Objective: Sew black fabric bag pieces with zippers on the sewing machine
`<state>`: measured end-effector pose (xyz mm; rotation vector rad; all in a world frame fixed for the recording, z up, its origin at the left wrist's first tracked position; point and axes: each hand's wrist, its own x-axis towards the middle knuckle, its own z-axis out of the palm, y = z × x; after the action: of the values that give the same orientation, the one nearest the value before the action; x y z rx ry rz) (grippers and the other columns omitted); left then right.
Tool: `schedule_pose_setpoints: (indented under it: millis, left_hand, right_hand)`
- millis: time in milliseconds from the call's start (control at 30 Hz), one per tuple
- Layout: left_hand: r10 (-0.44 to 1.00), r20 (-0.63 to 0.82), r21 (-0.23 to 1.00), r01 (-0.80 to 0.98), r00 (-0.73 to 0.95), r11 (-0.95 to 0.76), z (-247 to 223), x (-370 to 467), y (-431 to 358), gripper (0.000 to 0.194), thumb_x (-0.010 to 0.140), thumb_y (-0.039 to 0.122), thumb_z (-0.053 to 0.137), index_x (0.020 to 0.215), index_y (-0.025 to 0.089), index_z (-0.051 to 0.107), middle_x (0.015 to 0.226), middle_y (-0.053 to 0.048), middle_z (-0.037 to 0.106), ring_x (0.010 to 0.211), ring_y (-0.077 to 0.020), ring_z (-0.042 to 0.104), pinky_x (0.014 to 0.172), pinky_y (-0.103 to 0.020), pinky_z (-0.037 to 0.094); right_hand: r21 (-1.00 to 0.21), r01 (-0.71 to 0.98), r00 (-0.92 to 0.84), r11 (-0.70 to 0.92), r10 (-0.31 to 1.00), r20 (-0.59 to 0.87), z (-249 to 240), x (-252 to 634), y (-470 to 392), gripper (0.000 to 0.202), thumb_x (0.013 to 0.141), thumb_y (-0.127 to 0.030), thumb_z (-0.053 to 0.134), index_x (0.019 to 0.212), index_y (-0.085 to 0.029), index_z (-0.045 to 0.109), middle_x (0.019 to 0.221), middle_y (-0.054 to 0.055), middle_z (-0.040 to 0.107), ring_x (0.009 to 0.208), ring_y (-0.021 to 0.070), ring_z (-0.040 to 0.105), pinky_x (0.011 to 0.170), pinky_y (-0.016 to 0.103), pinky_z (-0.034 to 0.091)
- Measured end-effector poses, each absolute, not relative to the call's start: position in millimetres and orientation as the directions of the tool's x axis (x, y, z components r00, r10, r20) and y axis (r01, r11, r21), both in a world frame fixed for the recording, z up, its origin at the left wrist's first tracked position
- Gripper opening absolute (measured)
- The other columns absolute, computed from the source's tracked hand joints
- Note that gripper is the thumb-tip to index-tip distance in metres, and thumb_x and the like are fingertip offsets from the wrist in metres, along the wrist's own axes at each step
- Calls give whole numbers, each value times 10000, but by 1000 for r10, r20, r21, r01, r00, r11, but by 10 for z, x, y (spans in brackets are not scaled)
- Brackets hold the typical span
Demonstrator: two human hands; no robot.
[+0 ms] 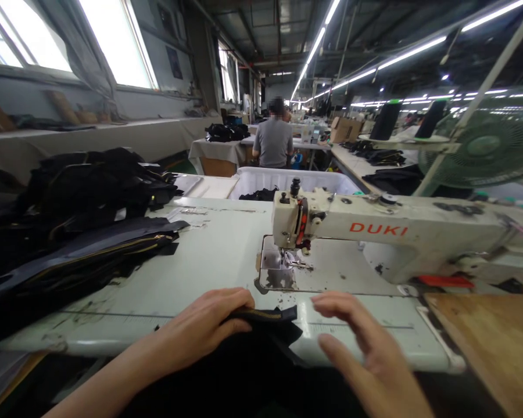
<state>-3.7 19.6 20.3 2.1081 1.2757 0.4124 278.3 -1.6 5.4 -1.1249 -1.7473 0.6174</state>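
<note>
My left hand [209,322] is closed on a dark zippered garment piece [272,316] at the front edge of the sewing table [218,255]. A strip of brass zipper teeth shows along the top of the cloth, and the rest hangs down over the edge, black and hard to make out. To the right of the cloth's end, my right hand [366,348] is open, thumb and fingers apart, with nothing between them. Beyond both hands stands a white sewing machine [401,226] lettered DUKI, its needle and presser foot above a worn metal plate [276,270].
Dark zippered garment pieces [82,191] are heaped on the left. Behind the machine is a white bin [314,179] with dark cloth inside. A green fan [483,142] and thread cones [386,121] stand at right. A person in grey [273,142] sits farther back, facing away.
</note>
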Motion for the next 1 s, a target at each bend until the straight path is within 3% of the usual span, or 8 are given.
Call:
schedule_pose_setpoints:
  millis: [133,267,400,533,667,733,867,1000]
  left_hand:
    - [884,-54,701,648,464,-297,105,89,210,115,902,163,532,953,261,565,949,47,605,904,-151,569,841,-222,385]
    - [911,-80,746,631,404,-214,63,186,184,96,856,134,524,861,229,515,861,44,576,820,-154,538,745,-230,385]
    - [927,-90,812,566,364,-144,62,272,143,127,821,128,530,903,224,541,864,35,573,808,-156,525,714,-233,380]
    - [931,-22,873,461,365,-160,53,389,131,198,820,331,626,975,210,601,866,11,557,776,-167,494,700,-249,393]
    - [989,51,945,312,139,-93,-15,510,165,311,933,460,483,778,191,499,691,28,458,639,-137,431,597,-234,382]
    - [994,55,966,247,97,-77,-76,545,178,321,949,478,457,785,203,446,681,35,441,606,-125,428,545,-218,366]
    - [978,27,957,279,205,-85,-129,568,171,165,958,357,481,1007,200,460,751,22,533,584,-108,477,545,-210,368]
    - [934,49,923,342,353,-177,10,572,166,372,958,206,430,1326,258,434,1015,-22,621,684,-113,562,678,-233,446]
  right_hand:
    - [-916,289,-333,278,927,176,-110,2442,180,432,773,-298,768,1181,-289,627,1162,29,670,1104,251,611,982,365,465]
    - [-979,161,-225,121,971,83,-299,2279,246,296,734,-228,765,1013,-246,669,888,-11,688,826,194,652,765,277,506]
    - [-1000,-11,-221,22,975,24,-407,2247,258,220,745,-348,770,861,-193,666,753,-12,655,692,169,610,626,239,478]
    - [-990,68,-176,120,979,107,-426,2225,213,294,785,-404,739,631,-188,613,623,-20,604,616,153,557,586,230,438]
    - [-962,183,-152,204,972,178,-378,2247,158,219,815,-354,711,664,-209,647,639,-29,637,622,151,585,615,220,445]
    - [-954,212,-153,212,971,181,-357,2276,148,190,828,-355,699,699,-220,665,664,-26,657,642,161,608,642,223,460]
    - [-907,229,-203,353,929,311,-369,2307,147,158,872,-326,661,747,-229,664,713,-20,664,665,158,622,655,227,461]
    - [-850,192,-269,490,860,434,-395,2292,150,100,906,-269,626,817,-238,660,772,-10,666,704,157,635,666,231,469]
